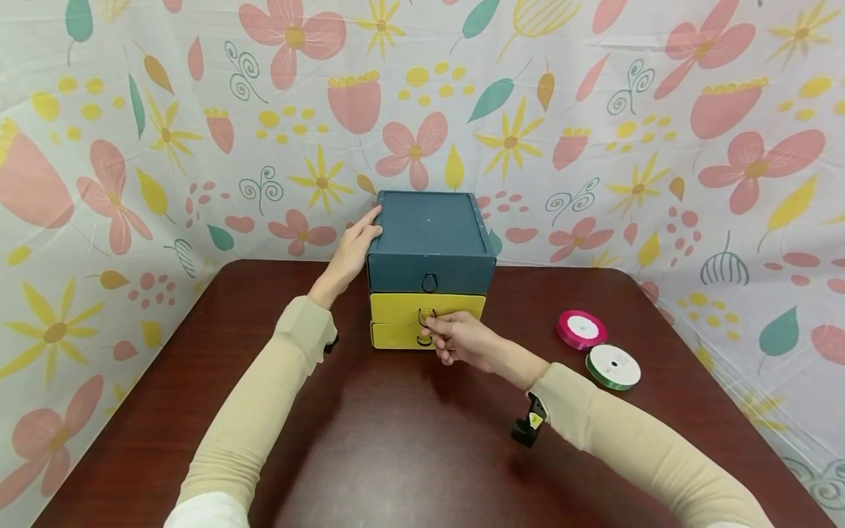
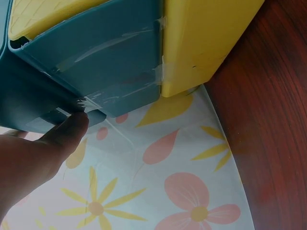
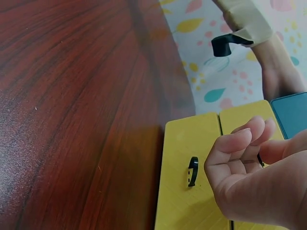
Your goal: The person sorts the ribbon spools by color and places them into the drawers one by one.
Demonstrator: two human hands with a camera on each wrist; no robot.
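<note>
A small drawer cabinet stands at the back of the table, with a blue top section (image 1: 428, 224) above two yellow drawers, the upper one (image 1: 396, 306) and the lower one (image 1: 396, 336). Each drawer front carries a black loop handle. My left hand (image 1: 354, 249) rests on the blue section's top left edge, fingers extended; in the left wrist view its thumb touches the blue side. With thumb and fingertips, my right hand (image 1: 465, 339) pinches the upper yellow drawer's handle, mostly hidden by the fingers. In the right wrist view, the lower drawer's handle (image 3: 193, 171) hangs untouched beside the hand.
Right of the cabinet, a pink ribbon spool (image 1: 582, 329) and a green ribbon spool (image 1: 613, 367) lie on the dark wooden table (image 1: 389, 440). A flower-patterned curtain (image 1: 594, 147) hangs behind and along both sides.
</note>
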